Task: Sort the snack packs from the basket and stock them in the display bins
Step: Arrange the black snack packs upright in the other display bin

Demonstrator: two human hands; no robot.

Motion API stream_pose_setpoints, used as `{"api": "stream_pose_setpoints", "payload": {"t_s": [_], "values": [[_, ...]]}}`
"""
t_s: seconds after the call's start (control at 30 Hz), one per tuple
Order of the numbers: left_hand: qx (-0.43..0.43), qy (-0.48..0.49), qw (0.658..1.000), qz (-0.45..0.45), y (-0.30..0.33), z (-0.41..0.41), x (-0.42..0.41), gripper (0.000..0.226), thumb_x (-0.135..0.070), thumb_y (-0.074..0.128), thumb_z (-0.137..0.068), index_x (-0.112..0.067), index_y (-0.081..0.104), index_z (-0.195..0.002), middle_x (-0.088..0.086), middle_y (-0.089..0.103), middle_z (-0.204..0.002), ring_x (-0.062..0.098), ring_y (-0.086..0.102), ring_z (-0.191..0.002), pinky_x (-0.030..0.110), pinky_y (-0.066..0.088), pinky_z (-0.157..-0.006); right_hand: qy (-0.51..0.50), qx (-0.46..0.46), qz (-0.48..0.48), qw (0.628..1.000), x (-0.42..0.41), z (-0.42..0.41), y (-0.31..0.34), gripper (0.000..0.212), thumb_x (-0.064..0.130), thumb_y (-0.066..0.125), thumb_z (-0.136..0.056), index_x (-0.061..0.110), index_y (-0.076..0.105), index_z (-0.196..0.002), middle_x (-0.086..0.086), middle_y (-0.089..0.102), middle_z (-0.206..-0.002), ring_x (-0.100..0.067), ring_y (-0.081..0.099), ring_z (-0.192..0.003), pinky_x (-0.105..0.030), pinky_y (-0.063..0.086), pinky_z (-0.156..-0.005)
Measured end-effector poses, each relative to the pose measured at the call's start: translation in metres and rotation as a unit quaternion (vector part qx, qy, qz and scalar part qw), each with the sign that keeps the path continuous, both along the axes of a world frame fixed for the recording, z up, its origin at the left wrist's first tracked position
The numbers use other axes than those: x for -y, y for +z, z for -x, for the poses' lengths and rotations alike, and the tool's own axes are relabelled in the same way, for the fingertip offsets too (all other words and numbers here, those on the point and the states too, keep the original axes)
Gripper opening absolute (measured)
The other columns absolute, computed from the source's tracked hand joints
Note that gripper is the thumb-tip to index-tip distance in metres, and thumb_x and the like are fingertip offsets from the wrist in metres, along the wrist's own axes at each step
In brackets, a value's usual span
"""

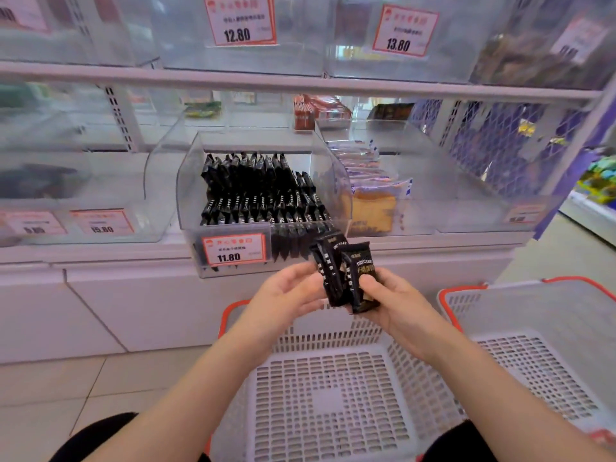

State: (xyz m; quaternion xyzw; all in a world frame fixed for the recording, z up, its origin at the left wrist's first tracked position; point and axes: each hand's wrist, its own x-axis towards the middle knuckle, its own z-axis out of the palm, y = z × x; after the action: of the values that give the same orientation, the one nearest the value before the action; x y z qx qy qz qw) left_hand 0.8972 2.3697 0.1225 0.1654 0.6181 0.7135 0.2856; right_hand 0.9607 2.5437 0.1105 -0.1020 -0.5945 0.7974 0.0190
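Between my hands I hold a few black snack packs upright, just below the front of a clear display bin. My left hand cups them from the left, fingers against the pack sides. My right hand grips the right pack, thumb pressed on its front. The bin carries rows of matching black packs standing on edge and a red price tag reading 11.80. Under my arms sits a white perforated basket with a red rim; its visible floor is bare.
A second white basket stands to the right. The bin right of the black packs holds cake slices in clear wrappers. Clear bins with price tags line the upper shelf. Left bins look nearly bare. A blue mesh panel closes the right end.
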Motion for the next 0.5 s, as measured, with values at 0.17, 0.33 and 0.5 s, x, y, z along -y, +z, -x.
{"api": "stream_pose_setpoints", "payload": {"t_s": [0.17,0.33,0.5], "values": [[-0.025,0.117,0.993,0.004,-0.006,0.0,-0.01,0.019,-0.018,0.052,-0.093,-0.017,0.055,-0.112,-0.001,0.07,-0.094,0.007,0.068,-0.079,0.023,0.054,-0.067,-0.01,-0.009,-0.172,0.985,0.026,0.005,-0.013,0.018,0.02,0.051,-0.094,0.025,0.053,-0.11,0.002,0.066,-0.108,-0.006,0.061,-0.098,-0.026,0.048,-0.085],[-0.111,0.115,0.986,0.044,-0.01,0.005,-0.014,0.018,-0.019,0.058,-0.089,-0.031,0.053,-0.102,-0.003,0.067,-0.104,0.006,0.064,-0.094,0.021,0.05,-0.078,-0.019,-0.037,-0.156,0.987,0.03,0.006,-0.002,0.038,0.046,0.048,-0.084,0.038,0.045,-0.121,0.02,0.064,-0.113,0.005,0.058,-0.107,-0.013,0.047,-0.084],[-0.189,0.08,0.977,0.054,-0.011,0.002,-0.015,0.029,-0.015,0.057,-0.09,-0.04,0.053,-0.104,-0.012,0.066,-0.103,0.003,0.062,-0.095,0.024,0.053,-0.079,0.013,0.007,-0.126,0.992,0.03,0.008,-0.002,0.026,0.029,0.036,-0.1,0.036,0.052,-0.119,0.013,0.066,-0.112,-0.002,0.058,-0.108,-0.025,0.043,-0.097]]}}
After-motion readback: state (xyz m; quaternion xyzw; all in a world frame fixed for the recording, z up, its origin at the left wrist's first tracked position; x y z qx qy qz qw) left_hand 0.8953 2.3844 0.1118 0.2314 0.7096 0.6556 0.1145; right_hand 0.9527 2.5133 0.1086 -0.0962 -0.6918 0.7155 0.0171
